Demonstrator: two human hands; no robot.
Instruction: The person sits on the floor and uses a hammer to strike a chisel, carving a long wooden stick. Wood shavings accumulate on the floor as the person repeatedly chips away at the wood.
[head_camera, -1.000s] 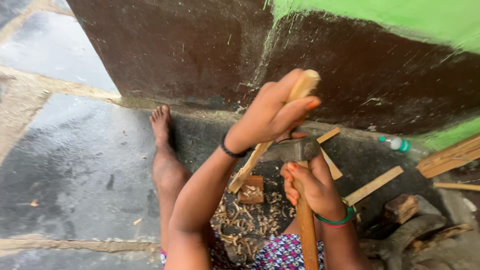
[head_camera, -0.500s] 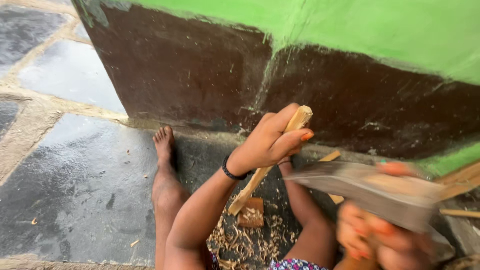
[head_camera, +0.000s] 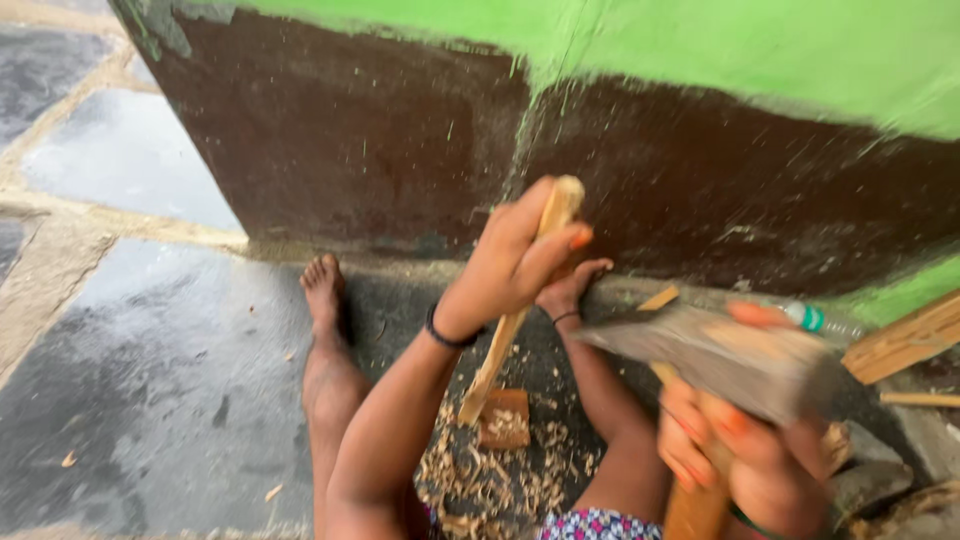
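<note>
A wall (head_camera: 620, 150) painted bright green above and dark brown below fills the top of the view, and everything else lies in front of its foot. Before it spreads a floor of large dark grey stone slabs (head_camera: 130, 400) with pale joints. The person sits on this floor with both legs stretched toward the wall, the bare left foot (head_camera: 322, 285) close to its base. Near the wall's lower right edge, the right hand (head_camera: 740, 450) is wrapped tight around the wooden handle of a blurred hatchet with a broad grey metal head (head_camera: 720, 355), raised off the floor. Closer to the wall's middle, the left hand (head_camera: 510, 262) is clenched around the upper part of a long pale wooden stick (head_camera: 510, 320), held upright with a slight lean, its lower end resting on a small reddish-brown wooden block (head_camera: 503, 418) between the legs. Pale wood shavings (head_camera: 480, 480) litter the floor around that block. Light wooden slats (head_camera: 905, 340) lie by the wall's right end, beside a clear plastic bottle with a green cap (head_camera: 825, 320).
</note>
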